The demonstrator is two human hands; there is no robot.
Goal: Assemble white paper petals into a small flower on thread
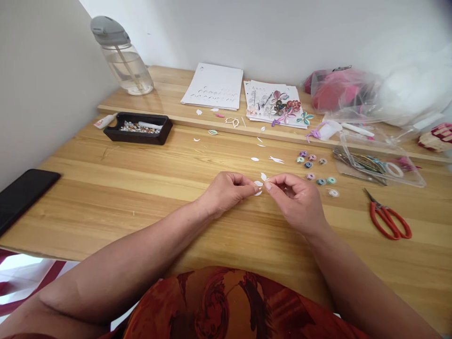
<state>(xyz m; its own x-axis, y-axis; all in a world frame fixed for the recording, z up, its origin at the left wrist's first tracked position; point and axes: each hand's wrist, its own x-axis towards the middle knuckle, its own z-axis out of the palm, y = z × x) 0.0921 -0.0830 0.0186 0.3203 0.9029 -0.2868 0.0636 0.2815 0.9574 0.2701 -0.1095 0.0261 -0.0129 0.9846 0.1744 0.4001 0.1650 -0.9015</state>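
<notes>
Both hands meet at the middle of the wooden table (106,188). My left hand (226,190) is closed in a pinch on small white paper petals (259,184). My right hand (296,197) is also pinched, its fingertips touching the same petals from the right. More loose white petals (254,159) lie just beyond the hands. Several small coiled paper rolls (310,165) in purple, blue and teal sit to the right of my right hand.
Red-handled scissors (388,219) lie at the right. A black tray of beads (137,128), a water bottle (122,59), white sheets (213,87), a card with paper flowers (275,103), plastic bags (346,89) and a clear box (377,162) line the back. A black phone (21,195) sits at the left edge.
</notes>
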